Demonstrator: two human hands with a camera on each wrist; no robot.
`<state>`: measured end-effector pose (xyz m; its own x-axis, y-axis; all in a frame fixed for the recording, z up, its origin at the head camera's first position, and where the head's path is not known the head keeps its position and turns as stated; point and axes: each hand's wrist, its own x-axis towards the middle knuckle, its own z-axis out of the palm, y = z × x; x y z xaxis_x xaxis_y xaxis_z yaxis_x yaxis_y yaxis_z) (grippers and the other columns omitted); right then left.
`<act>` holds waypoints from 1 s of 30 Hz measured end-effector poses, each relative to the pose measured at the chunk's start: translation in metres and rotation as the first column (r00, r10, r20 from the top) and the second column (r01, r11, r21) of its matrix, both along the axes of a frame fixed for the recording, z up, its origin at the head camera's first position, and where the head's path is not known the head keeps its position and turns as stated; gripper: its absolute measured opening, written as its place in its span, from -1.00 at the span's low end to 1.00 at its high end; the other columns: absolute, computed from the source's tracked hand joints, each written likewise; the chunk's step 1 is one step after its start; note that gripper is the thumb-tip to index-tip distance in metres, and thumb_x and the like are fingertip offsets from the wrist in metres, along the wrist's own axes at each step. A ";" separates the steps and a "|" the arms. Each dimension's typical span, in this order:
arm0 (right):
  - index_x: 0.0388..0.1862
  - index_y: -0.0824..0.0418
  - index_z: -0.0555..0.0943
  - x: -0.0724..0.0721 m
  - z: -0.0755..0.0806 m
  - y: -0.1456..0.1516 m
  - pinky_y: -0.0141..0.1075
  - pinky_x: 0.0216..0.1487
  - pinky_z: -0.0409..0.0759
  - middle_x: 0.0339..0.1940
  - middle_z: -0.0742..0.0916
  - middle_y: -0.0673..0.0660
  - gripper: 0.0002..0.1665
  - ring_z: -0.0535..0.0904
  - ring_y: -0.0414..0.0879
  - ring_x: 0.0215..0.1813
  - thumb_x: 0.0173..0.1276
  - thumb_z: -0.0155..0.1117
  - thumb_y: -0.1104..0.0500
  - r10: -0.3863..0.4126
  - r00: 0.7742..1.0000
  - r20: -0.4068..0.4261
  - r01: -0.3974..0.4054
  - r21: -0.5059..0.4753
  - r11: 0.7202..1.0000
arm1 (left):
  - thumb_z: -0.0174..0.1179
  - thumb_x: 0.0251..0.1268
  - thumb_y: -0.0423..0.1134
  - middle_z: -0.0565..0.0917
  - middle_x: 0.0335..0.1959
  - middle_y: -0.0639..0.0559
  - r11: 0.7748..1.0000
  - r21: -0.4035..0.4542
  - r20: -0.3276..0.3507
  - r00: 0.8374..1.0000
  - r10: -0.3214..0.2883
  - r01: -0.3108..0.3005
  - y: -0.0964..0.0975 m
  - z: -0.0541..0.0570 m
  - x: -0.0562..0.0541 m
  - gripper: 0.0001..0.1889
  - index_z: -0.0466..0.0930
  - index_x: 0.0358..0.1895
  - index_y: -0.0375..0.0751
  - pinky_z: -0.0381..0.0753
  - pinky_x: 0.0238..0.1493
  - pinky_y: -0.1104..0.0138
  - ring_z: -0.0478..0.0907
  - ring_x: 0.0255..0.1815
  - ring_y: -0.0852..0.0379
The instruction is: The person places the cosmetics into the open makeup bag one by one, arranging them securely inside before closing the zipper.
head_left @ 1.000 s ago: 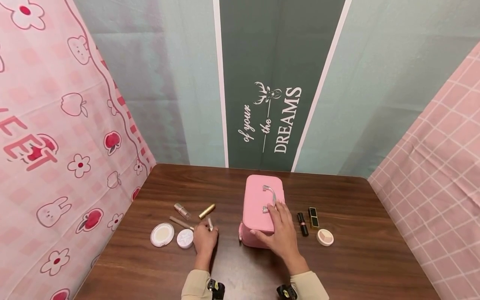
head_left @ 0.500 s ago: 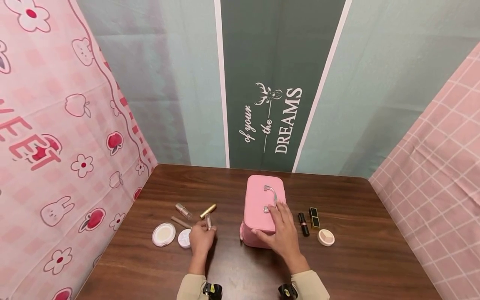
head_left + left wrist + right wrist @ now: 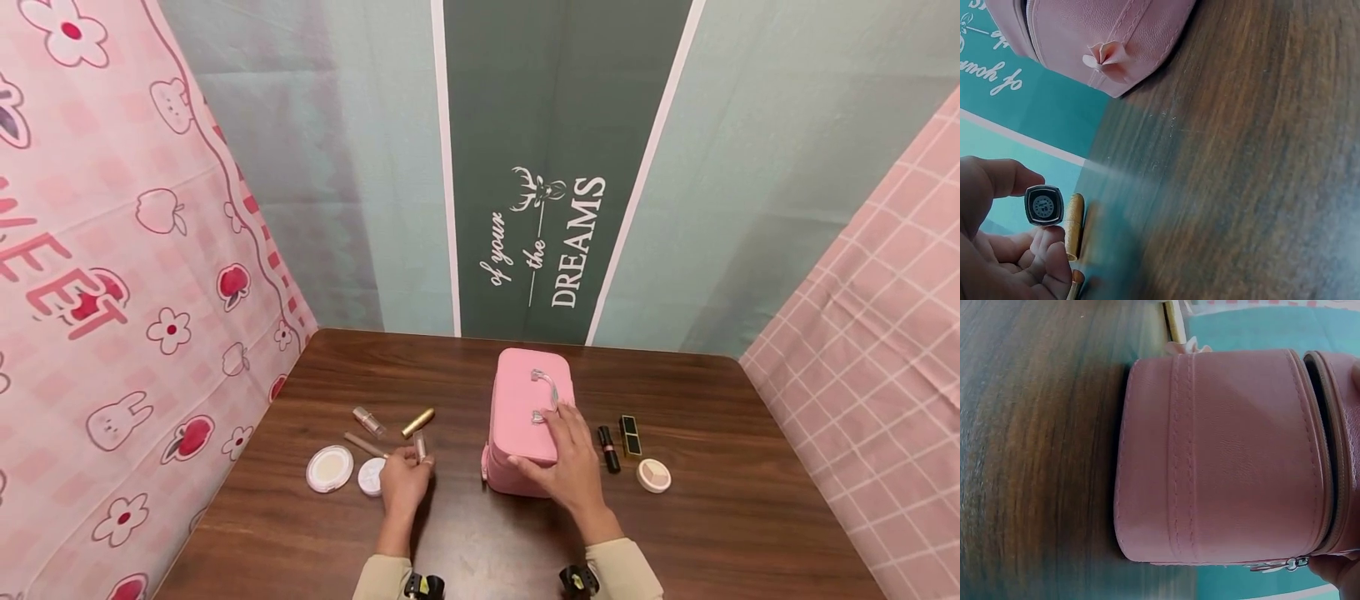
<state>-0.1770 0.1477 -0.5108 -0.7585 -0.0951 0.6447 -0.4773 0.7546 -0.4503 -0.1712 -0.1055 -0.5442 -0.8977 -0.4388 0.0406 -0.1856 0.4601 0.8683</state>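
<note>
My left hand [image 3: 406,483] pinches a small lipstick tube [image 3: 420,447] between thumb and fingers. In the left wrist view, the square base of the lipstick [image 3: 1044,206] faces the camera. A gold lipstick [image 3: 417,422] lies just beyond that hand, and a round white compact [image 3: 371,477] sits beside it. On the right, my other hand [image 3: 573,475] grips the front corner of a pink cosmetic case's lid [image 3: 521,433], close by its silver handle [image 3: 551,387]. The right wrist view shows a dark gap under the lid, with fingertips [image 3: 1332,569] near the zipper pull [image 3: 1297,563].
Left of the hands lie a clear-capped lipstick [image 3: 368,422], a thin brown stick [image 3: 365,444] and a round powder compact [image 3: 329,469]. Right of the case are a black lipstick [image 3: 608,450], a black-and-gold tube [image 3: 631,436] and a three-colour round palette [image 3: 654,476]. Curtains stand behind the table [image 3: 720,517].
My left hand has drawn slightly left, and the lipstick tube in its fingers has shifted and turned a little. The right hand keeps its hold on the case lid.
</note>
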 end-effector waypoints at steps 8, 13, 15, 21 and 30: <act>0.12 0.15 0.52 0.002 -0.001 0.006 0.26 0.09 0.23 0.27 0.44 0.27 -0.05 0.23 0.15 0.33 -0.28 0.55 -0.24 0.002 0.999 0.035 0.002 -0.117 0.993 | 0.31 -0.05 -0.31 0.65 -0.57 -0.01 1.000 0.021 0.021 1.000 -0.006 0.006 0.004 0.003 0.004 -0.76 0.60 -0.28 -0.36 0.45 -0.39 0.17 0.55 -0.53 0.08; 0.14 0.12 0.51 0.005 -0.002 0.009 0.27 0.10 0.20 0.29 0.42 0.25 -0.07 0.22 0.14 0.33 -0.27 0.58 -0.17 0.015 0.998 0.062 -0.003 -0.186 0.983 | 0.31 -0.07 -0.32 0.65 -0.57 -0.01 0.998 0.056 0.003 1.000 -0.009 0.009 0.008 0.006 0.004 -0.75 0.61 -0.27 -0.36 0.45 -0.43 0.21 0.55 -0.56 0.12; 0.15 0.12 0.51 0.004 -0.002 0.011 0.27 0.11 0.20 0.30 0.41 0.24 -0.08 0.22 0.13 0.34 -0.26 0.59 -0.14 0.021 0.997 0.071 -0.006 -0.212 0.977 | 0.31 -0.08 -0.32 0.66 -0.56 -0.02 0.997 0.072 -0.012 1.000 -0.010 0.011 0.009 0.008 0.003 -0.74 0.61 -0.27 -0.37 0.46 -0.41 0.22 0.56 -0.55 0.12; 0.17 0.16 0.49 0.005 -0.003 0.013 0.25 0.13 0.18 0.31 0.41 0.21 -0.07 0.21 0.13 0.34 -0.25 0.60 -0.08 0.035 0.996 0.077 -0.013 -0.268 0.963 | 0.30 -0.08 -0.34 0.67 -0.55 -0.05 0.991 0.129 -0.026 0.999 -0.035 0.038 0.014 0.016 0.001 -0.72 0.62 -0.24 -0.40 0.45 -0.40 0.24 0.57 -0.53 0.11; 0.16 0.25 0.49 0.005 -0.009 0.017 -0.37 0.24 0.10 0.29 0.43 0.27 -0.13 0.25 0.18 0.31 -0.20 0.56 0.01 0.079 0.997 0.013 -0.068 -0.390 0.918 | 0.32 -0.06 -0.35 0.64 -0.58 -0.04 0.979 0.194 -0.047 0.997 -0.060 0.068 0.021 0.030 -0.003 -0.72 0.61 -0.24 -0.44 0.42 -0.50 0.29 0.51 -0.59 0.17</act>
<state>-0.1720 0.1646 -0.5195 -0.7772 0.1027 0.6208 -0.5079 0.4800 -0.7153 -0.1740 -0.0845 -0.5138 -0.9235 -0.3835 -0.0032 -0.1238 0.2903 0.9489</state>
